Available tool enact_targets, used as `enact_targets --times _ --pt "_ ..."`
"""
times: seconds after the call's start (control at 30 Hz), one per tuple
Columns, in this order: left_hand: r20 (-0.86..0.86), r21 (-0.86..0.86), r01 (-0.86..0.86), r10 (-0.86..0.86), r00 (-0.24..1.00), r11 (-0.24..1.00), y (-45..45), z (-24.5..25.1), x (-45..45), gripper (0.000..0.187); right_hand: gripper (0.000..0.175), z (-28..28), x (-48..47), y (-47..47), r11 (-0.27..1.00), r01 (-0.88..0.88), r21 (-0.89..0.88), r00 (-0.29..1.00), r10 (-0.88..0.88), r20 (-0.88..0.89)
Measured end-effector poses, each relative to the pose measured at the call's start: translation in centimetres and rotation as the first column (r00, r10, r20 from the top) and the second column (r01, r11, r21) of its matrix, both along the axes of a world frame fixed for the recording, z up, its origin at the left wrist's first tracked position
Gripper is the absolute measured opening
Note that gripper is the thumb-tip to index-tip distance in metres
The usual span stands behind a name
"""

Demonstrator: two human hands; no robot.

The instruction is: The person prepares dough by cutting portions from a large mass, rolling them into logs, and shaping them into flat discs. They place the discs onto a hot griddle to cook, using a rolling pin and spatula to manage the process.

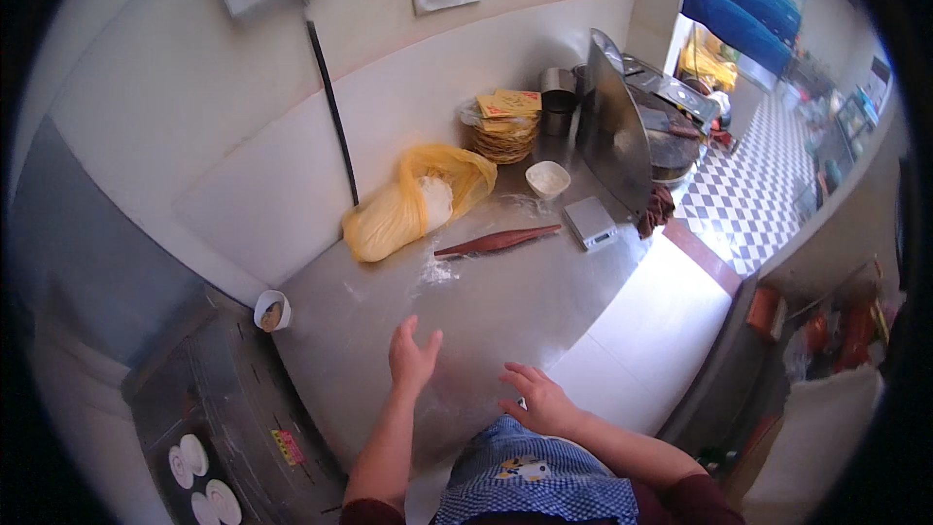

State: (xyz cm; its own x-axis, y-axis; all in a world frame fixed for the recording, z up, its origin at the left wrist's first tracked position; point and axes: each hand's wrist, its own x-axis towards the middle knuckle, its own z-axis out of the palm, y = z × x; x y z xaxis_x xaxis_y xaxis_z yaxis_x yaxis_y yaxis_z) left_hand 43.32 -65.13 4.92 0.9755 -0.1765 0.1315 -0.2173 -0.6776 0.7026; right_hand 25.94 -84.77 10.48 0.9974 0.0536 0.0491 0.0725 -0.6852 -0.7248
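Note:
My left hand (414, 356) is over the near part of the steel worktable (503, 306), fingers apart and holding nothing. Just above the blue checked apron (543, 463), at the table's front edge, my right hand (538, 399) has its fingers spread with nothing in them. Farther back lies a dark red wooden rolling pin (499, 240) with tapered ends, beside scattered white flour (439, 270). A yellow plastic bag (383, 230), partly open, shows a white floury mass (436, 200). Right of the pin sit a small digital scale (590, 222) and a white bowl of white powder (547, 179).
A stack of round flat items (504, 138) and metal canisters (558, 91) stand by the wall. A curved metal sheet (616, 131) rises at the right. A small white bowl (272, 310) sits at the left corner, near a griddle with pale dough rounds (193, 454).

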Motion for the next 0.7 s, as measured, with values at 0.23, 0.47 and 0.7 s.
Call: enact_targets --times 0.23,0.47,0.7 --pt "-0.039 -0.112 -0.240 0.237 0.971 0.964 -7.8 -0.5 20.7 0.058 0.045 0.4 9.7 -5.8 0.992 -0.116 0.038 0.990 0.119 -0.073" --pt "0.273 0.147 -0.444 0.395 0.877 0.884 -13.8 -2.2 32.5 0.052 0.044 -4.1 16.7 -9.7 0.971 -0.216 0.099 0.961 0.230 -0.155" --pt "-0.225 -0.160 -0.635 0.598 0.769 0.756 -4.0 -5.9 34.2 0.021 0.044 -6.1 32.8 -12.9 0.936 -0.104 0.335 0.958 0.185 -0.219"
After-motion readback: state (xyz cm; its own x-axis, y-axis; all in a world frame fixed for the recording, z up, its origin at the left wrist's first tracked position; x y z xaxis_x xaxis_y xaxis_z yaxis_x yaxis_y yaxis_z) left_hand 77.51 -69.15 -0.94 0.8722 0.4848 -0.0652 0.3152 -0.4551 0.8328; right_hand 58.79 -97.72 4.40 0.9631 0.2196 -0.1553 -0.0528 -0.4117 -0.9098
